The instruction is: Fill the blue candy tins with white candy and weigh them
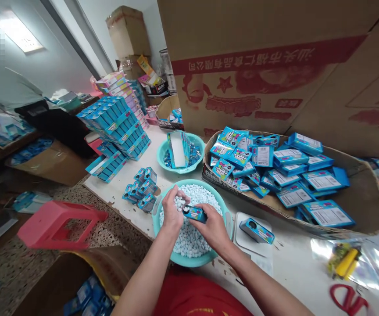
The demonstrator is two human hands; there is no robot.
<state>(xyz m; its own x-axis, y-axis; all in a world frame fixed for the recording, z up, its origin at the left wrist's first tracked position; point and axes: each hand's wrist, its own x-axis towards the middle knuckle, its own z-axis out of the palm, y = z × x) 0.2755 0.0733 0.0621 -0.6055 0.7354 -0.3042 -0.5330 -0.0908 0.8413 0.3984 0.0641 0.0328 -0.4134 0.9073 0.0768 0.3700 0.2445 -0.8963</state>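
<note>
My left hand (172,205) is cupped around a small heap of white candies (180,202) above a turquoise basin. Beside it, my right hand (211,221) grips a small blue candy box (194,213) by its far end, tilted with the round hole toward the left palm. White candies show at that hole. Under both hands, the turquoise basin (228,219) is filled with pale candies (192,245). Just right of the basin, another blue box with a dark round hole (257,230) lies on a small white scale (242,241).
A long cardboard tray (373,210) holds many blue boxes. Several boxes (141,188) stand left of the basin, near stacked blue boxes (117,125). A second turquoise bowl (163,164) holds packets and cards. Red scissors (347,300) lie right; a red stool (54,224) stands left. A person (18,92) is far left.
</note>
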